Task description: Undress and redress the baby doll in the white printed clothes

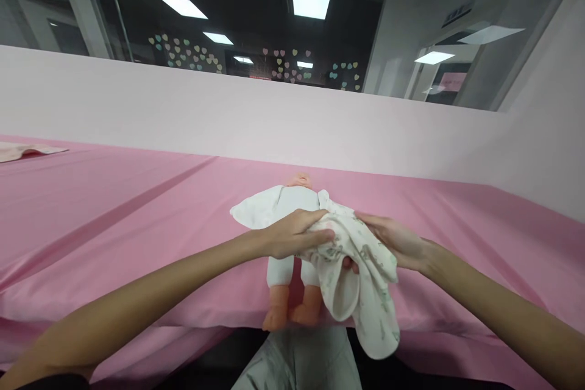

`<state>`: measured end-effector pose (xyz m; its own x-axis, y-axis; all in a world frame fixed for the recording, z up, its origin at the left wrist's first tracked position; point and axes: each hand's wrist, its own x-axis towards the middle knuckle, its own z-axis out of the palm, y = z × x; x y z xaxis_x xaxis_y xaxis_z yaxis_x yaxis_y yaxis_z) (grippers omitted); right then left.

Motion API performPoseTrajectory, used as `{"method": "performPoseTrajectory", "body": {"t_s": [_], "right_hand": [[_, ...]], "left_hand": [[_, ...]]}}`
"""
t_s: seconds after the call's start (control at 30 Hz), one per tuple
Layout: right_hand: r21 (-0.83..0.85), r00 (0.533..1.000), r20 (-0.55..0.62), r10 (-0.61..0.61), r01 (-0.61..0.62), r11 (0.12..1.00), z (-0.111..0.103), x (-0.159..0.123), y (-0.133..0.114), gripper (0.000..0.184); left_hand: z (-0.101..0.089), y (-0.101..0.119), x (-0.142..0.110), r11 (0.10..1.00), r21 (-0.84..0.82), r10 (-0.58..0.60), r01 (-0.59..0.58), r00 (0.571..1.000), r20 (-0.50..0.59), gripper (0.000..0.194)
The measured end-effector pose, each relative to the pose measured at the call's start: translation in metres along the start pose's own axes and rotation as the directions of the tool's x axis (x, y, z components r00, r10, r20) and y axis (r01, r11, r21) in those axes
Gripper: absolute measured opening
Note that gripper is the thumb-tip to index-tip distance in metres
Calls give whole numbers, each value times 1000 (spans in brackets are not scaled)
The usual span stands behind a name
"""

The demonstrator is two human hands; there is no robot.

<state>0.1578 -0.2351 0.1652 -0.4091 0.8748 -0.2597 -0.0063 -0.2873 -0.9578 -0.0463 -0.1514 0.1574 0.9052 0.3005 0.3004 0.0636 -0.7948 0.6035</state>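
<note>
A baby doll (280,301) lies on its back with its feet toward me, its body in white cloth. Over its right side in view, both my hands hold a white baby garment (372,268) with a small print, bunched at the top and hanging down in folds. My left hand (297,233) pinches the cloth between thumb and fingers, above the doll's middle. On the other side my right hand (395,241) grips it, with some fingertips showing through below the folds. The garment hides part of the doll's arm and leg.
A pink sheet (137,213) with creases covers the table, which ends just past the doll's feet. Another piece of cloth (27,151) lies at the far left. Behind stands a white low wall (205,109) under a window (256,24) with heart stickers.
</note>
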Motion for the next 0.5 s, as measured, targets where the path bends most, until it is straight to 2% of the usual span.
{"method": "performPoseTrajectory", "body": {"t_s": [0.07, 0.17, 0.2, 0.27, 0.33, 0.4, 0.47, 0.5], "right_hand": [[-20, 999, 50, -13, 14, 1000, 5, -7, 1, 56], [-342, 997, 22, -69, 72, 937, 15, -15, 8, 52], [-448, 997, -16, -80, 64, 892, 18, -18, 9, 55], [-576, 985, -114, -131, 42, 817, 19, -28, 8, 58], [-627, 960, -188, -209, 47, 778, 16, -42, 0, 60], [-670, 921, -231, -312, 82, 738, 8, -58, -11, 60], [-718, 886, -228, -405, 128, 684, 0, -72, -20, 57], [-742, 878, -210, -431, 144, 655, -3, -76, -24, 54]], "left_hand": [[8, 0, -1, 996, 84, -14, 11, 999, 36, 44], [17, 0, 1, 957, 290, -20, 4, 998, 54, 38], [18, -1, 1, 950, 312, -6, -11, 998, 55, 35], [15, -10, -5, 972, 231, 25, -36, 998, 55, 26], [10, -27, -17, 996, 78, 31, -35, 999, 44, 19], [8, -50, -34, 999, 41, 10, -10, 1000, 19, 32], [13, -73, -51, 980, 200, 8, -7, 1000, -8, 49], [18, -83, -59, 955, 295, 33, -35, 999, 12, 53]]}}
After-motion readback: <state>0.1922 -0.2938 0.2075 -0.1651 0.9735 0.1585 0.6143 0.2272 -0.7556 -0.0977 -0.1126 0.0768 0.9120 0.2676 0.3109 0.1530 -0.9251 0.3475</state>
